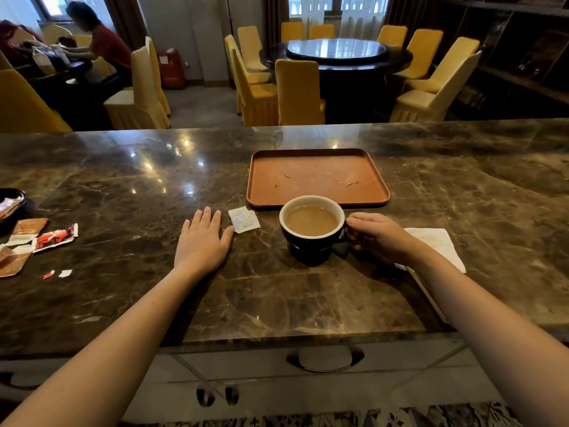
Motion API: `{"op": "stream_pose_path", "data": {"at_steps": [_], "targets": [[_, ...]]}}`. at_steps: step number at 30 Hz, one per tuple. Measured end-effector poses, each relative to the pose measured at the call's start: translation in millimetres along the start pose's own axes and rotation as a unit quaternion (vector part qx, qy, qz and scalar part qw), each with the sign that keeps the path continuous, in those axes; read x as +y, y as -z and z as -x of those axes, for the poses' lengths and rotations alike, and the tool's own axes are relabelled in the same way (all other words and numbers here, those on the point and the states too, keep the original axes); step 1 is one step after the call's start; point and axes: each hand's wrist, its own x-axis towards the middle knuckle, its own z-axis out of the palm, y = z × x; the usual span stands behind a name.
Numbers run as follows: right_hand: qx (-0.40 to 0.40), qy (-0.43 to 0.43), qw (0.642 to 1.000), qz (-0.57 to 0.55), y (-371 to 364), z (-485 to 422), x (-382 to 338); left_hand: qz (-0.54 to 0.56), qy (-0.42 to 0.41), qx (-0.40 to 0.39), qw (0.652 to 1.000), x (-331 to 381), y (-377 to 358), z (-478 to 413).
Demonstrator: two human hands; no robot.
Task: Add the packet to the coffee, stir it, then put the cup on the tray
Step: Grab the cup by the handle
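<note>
A dark cup (pixel 311 241) with a white inside holds milky brown coffee and stands on the marble counter, just in front of the brown tray (pixel 317 180). My right hand (pixel 374 235) is closed around the cup's handle on its right side. A small white packet (pixel 244 219) lies flat on the counter to the left of the cup. My left hand (pixel 203 238) rests palm down beside the packet, fingers spread, its thumb almost touching the packet's corner. The tray holds only a few small spill marks.
A white napkin (pixel 437 245) lies under my right wrist. Torn red and brown wrappers (pixel 37 238) and a dark dish (pixel 9 204) sit at the counter's left. Beyond the counter stand yellow chairs, a round table, and a seated person at far left.
</note>
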Motion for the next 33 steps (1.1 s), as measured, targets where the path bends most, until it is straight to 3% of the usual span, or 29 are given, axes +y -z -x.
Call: {"op": "stream_pose_path", "data": {"at_steps": [10,33], "targets": [[0.005,0.041,0.999,0.022,19.0,-28.8,-12.8,0.001,0.000,0.008,1.000,2.0,0.1,1.8],[0.088,0.035,0.995,0.017,61.7,-106.7,-22.3,0.011,0.007,0.009,1.000,1.8,0.0,1.6]]}}
